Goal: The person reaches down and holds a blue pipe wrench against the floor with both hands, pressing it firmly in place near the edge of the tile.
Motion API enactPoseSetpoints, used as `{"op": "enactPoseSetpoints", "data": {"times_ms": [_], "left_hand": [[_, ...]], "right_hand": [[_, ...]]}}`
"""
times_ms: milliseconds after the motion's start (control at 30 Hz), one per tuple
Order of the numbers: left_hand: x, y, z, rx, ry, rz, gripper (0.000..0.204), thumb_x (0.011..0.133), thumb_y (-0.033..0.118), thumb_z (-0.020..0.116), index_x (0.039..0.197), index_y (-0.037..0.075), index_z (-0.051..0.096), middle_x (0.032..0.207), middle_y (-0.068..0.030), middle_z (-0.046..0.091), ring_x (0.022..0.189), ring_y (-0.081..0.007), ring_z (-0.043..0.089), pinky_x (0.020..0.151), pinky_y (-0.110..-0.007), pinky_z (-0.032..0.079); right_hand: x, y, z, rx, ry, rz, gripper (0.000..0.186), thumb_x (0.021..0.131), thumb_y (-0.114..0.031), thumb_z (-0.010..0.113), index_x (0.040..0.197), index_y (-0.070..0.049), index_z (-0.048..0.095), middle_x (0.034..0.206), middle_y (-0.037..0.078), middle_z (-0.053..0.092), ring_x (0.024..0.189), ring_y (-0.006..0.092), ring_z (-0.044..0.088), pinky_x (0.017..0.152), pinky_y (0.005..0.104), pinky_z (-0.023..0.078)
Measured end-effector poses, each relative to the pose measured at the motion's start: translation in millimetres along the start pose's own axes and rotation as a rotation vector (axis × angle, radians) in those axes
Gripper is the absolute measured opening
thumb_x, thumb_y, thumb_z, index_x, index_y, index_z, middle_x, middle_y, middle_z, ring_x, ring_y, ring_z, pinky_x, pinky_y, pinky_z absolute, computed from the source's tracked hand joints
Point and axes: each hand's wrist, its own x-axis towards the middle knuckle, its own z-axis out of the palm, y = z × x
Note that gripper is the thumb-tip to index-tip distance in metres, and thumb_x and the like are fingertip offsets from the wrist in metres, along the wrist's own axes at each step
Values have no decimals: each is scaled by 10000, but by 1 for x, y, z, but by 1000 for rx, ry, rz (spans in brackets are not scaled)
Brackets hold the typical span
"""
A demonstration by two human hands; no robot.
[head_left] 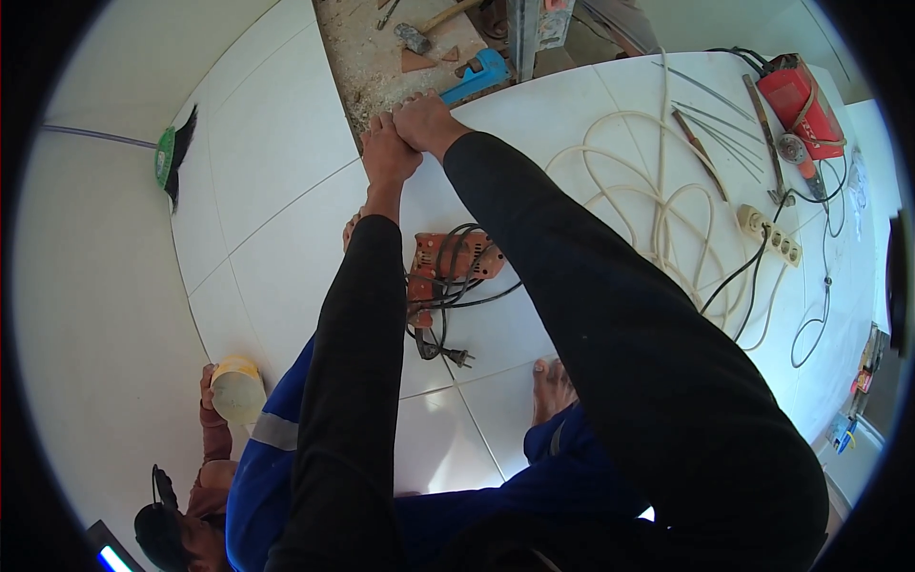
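At the corner where the white floor tiles (276, 143) meet a rough, debris-strewn opening (367, 57), my two hands are side by side and touching. My left hand (389, 153) is the nearer, its fingers curled. Just beyond it, my right hand (427, 122) also has bent fingers, knuckles up, over the edge. Whatever lies under the fingers is hidden. A blue curved tool (481, 76) lies right beside my right hand. Closer to my body, an orange-red power drill (457, 255) rests on the tiles, its black cord wrapped around it and its plug loose.
A hammer (414, 38) lies in the opening beside a metal post (523, 38). Rightward are a loose beige cable (658, 195), power strip (770, 235), thin metal rods (720, 133), grinder (799, 157) and red machine (803, 107). Leftward, another person holds a yellow bucket (238, 389); a green broom (166, 156) stands beyond.
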Motion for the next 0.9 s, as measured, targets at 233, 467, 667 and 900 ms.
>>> {"op": "enactPoseSetpoints", "data": {"times_ms": [233, 467, 667, 900], "left_hand": [[-2, -6, 2, 15, 21, 4, 608, 737, 228, 766, 1294, 91, 565, 1207, -101, 597, 1204, -289, 536, 989, -428, 424], [-1, -2, 0, 3, 20, 5, 644, 738, 237, 765, 1336, 122, 554, 1215, -82, 594, 1202, -279, 535, 981, -433, 426], [-1, -1, 0, 28, 8, 4, 685, 749, 248, 761, 1383, 131, 531, 1244, -76, 592, 1235, -274, 523, 1006, -432, 420], [0, 0, -2, 41, -36, -10, 687, 757, 250, 757, 1394, 134, 527, 1251, -78, 590, 1245, -275, 519, 1019, -433, 417]], "right_hand": [[-3, -1, -5, 37, -18, -70, 362, 1014, -258, 467, 1278, -67, 624, 1322, 138, 653, 1277, 290, 584, 1099, 512, 388], [-5, 1, -5, 49, 7, -73, 351, 1010, -260, 469, 1248, -66, 638, 1293, 140, 669, 1258, 293, 597, 1086, 513, 394], [-3, 2, -1, 48, 29, -63, 342, 1009, -261, 472, 1232, -68, 645, 1285, 137, 674, 1247, 292, 604, 1076, 508, 399], [1, -2, 0, 28, -8, 10, 351, 1018, -292, 473, 1268, -178, 690, 1343, 34, 665, 1303, 224, 565, 1113, 482, 334]]}}
